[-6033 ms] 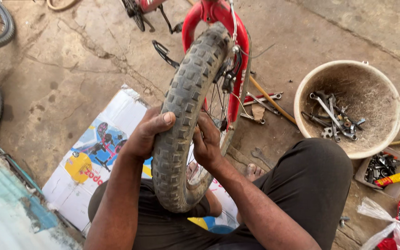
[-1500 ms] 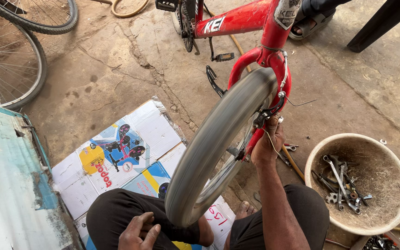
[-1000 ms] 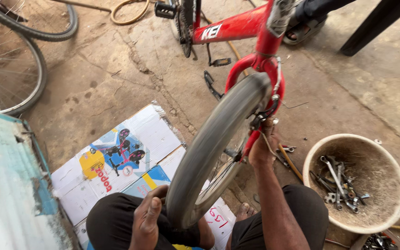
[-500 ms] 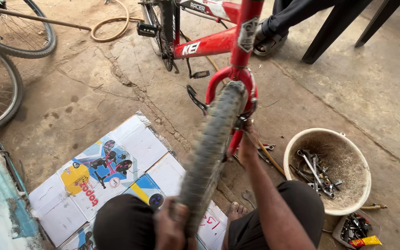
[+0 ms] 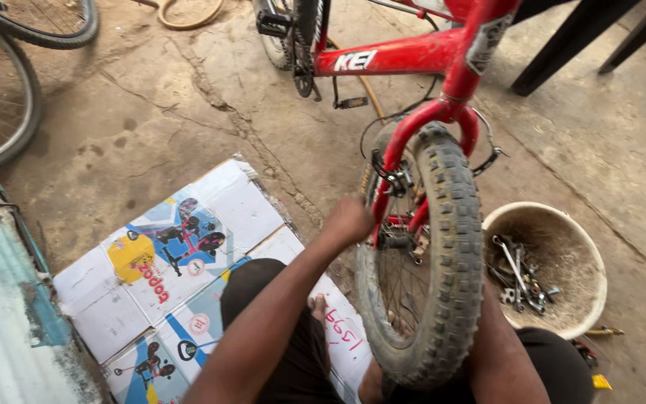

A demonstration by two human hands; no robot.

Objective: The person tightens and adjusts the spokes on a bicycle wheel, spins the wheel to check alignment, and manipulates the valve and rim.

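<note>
Cracked, stained concrete floor (image 5: 188, 112) fills the yard, and from where I stand the biggest thing on it is the red bicycle (image 5: 413, 56), its frame running across twelve to one o'clock with the fork (image 5: 420, 127) coming down over the front wheel. That knobby front tyre (image 5: 454, 254) stands upright at about five o'clock from the middle of the scene, its lower edge resting between the seated person's knees, and the spokes and hub show on its left face. A flattened cardboard box (image 5: 173, 262) printed with scooter pictures lies at seven o'clock under the person's legs. A worn teal panel (image 5: 1, 322) sits along the nine o'clock edge, with two other bicycle wheels (image 5: 9, 90) up at ten o'clock. At four o'clock, just right of the tyre, a round dusty basin (image 5: 555, 269) holds a clutter of wrenches (image 5: 521, 277). A black pedal (image 5: 272, 22) and crank hang at twelve o'clock, and a coil of tan hose (image 5: 188, 13) lies just beyond. The left hand (image 5: 349, 221) reaches in at the fork leg beside the hub, fingers curled tight, though I cannot tell what they grip. The right arm runs down behind the tyre at five o'clock; its hand is hidden, so I cannot tell how its fingers stand.
</note>
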